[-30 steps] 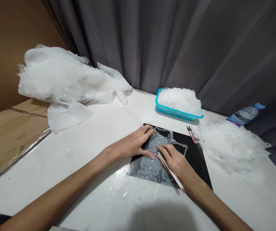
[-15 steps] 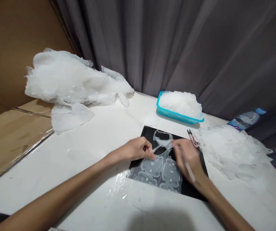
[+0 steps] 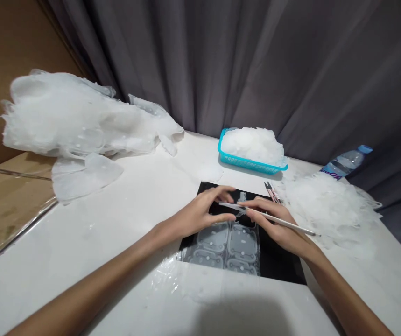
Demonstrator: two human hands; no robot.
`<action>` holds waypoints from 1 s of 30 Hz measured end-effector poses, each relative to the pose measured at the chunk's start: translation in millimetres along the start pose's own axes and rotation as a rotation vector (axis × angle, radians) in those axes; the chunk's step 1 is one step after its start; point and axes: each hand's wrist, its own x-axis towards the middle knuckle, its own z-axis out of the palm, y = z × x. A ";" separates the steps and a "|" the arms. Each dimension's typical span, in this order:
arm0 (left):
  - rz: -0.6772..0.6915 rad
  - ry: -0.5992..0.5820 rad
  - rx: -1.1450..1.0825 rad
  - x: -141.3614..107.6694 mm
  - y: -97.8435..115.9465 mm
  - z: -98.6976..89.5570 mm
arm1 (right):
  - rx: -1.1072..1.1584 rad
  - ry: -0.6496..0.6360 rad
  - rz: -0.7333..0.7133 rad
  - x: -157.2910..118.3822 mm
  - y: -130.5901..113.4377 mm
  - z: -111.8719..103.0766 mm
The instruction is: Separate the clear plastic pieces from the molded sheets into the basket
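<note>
My right hand [image 3: 275, 221] grips a slender pale stick-like tool [image 3: 291, 225], which slants back over the wrist; its exact kind is unclear. At those fingertips there is also a small thin translucent piece [image 3: 227, 205], pointing left. My left hand [image 3: 200, 210] is open around that piece's end, thumb and fingers apart; I cannot tell whether it touches. Below both hands, a translucent moulded sheet [image 3: 244, 242] with rounded panels lies on a black mat [image 3: 280, 261]. Clear scraps [image 3: 242, 196] at the sheet's top are partly hidden by my fingers.
A turquoise basket [image 3: 252, 164] heaped with white translucent pieces stands at the back. Small snips [image 3: 272, 191] lie beside a loose pile of clear scraps [image 3: 329, 210], with a water bottle [image 3: 347, 162] behind. A large white heap [image 3: 88, 116] and cardboard [image 3: 14, 200] occupy the left.
My left hand has opened from its pinch on the sheet's edge and moved up slightly. The right hand has turned, its tool now lying flatter. The view has shifted a little right.
</note>
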 end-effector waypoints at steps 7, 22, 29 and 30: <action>-0.317 0.215 -0.560 8.4 -3.8 12.6 | -0.132 0.549 -0.097 -5.7 1.2 34.6; -0.322 0.160 -0.702 1.0 5.8 9.2 | -0.263 0.443 -0.186 -1.9 14.3 80.7; -0.360 0.080 -0.766 -1.7 7.3 2.9 | 0.098 0.370 -0.104 -2.0 3.4 69.1; -0.354 0.062 -0.767 -1.7 6.6 1.7 | 0.148 0.351 -0.094 -2.2 0.6 66.1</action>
